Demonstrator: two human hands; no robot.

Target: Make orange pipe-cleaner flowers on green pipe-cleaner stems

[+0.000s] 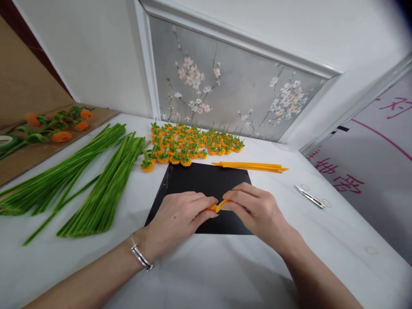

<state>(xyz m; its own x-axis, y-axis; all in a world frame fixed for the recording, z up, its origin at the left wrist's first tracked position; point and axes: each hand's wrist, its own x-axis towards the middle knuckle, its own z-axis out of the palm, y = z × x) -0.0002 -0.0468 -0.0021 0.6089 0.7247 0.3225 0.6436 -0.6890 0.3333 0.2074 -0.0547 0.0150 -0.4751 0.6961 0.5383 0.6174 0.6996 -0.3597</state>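
Observation:
Over a black mat [206, 180], both hands meet on one orange pipe cleaner [221, 204]. My left hand [182, 210] pinches its bunched part between thumb and fingers. A short bent stretch leads across to my right hand [255, 208], whose fingertips are closed on it. Much of the piece is hidden inside the fingers. Just beyond the mat lies a small bundle of straight orange pipe cleaners [251, 166]. Rows of small orange pipe-cleaner flower heads [175, 158] with green tops and stems stand behind the mat.
Two bundles of green pipe cleaners [106, 189] spread across the left. Finished orange flowers [61, 136] and a tape roll [7, 141] rest on cardboard at far left. Scissors [309, 196] lie on the right. A panelled wall [241, 77] borders the back, a whiteboard [380, 159] the right.

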